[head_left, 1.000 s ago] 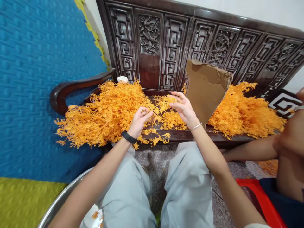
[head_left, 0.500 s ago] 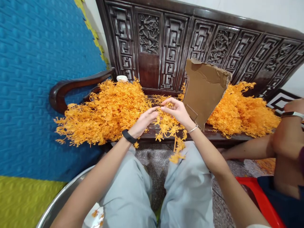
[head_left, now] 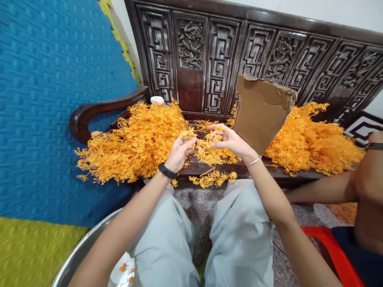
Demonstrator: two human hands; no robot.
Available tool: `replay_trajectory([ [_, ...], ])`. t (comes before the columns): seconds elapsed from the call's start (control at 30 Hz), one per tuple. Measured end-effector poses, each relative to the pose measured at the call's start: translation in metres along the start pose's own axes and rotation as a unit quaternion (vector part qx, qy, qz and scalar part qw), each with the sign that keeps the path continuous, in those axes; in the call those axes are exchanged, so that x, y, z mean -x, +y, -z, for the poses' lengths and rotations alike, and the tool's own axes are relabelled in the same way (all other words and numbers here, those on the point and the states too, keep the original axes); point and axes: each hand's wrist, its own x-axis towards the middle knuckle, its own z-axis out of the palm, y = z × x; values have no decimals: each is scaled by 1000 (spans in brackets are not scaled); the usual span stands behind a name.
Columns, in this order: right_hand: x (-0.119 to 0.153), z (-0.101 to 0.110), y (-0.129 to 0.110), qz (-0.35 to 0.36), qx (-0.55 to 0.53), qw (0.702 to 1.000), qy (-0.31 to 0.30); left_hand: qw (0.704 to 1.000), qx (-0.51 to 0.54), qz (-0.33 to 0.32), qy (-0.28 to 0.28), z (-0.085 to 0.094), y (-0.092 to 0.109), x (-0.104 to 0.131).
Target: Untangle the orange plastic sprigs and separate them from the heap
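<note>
L hand (head_left: 178, 153) pinching orange strands (head_left: 188, 134); R hand (head_left: 233, 142) curling half-open round more, can't tell grip; big pile (head_left: 146, 139) lying on table (head_left: 278, 171).

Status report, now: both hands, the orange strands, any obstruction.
Left hand and right hand at orange strands, firmness of grip unclear. Strands spread between the hands, above bench seat. Cardboard beside right hand, not between the two.

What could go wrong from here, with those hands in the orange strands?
1. Strands dangle at the bench's front edge; they could slip to the floor.
2. The pile sits right beside the left hand; strands might tangle in it.
3. The cardboard is close to the right hand; a bump could shift it.
</note>
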Motion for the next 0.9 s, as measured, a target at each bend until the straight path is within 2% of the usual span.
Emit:
replay_trajectory([
  [0.2, 1, 1, -1, -56, -24, 998, -34, 993, 60, -20, 96, 1, 0, -3],
  [0.4, 1, -2, 5, -13, 17, 999, -30, 998, 7, -34, 44, 9, 0, -4],
  [0.63, 1, -17, 25, -40, 103, 988, -111, 996, -76, -39, 13, 0, -6, 0],
  [0.8, 3, -24, 23, -12, 124, 987, -100, 999, -22, 1, 48, 1, -7, -2],
  [0.9, 3, -20, 17, 4, 85, 993, -78, 999, 19, 23, 38, 7, -6, -5],
])
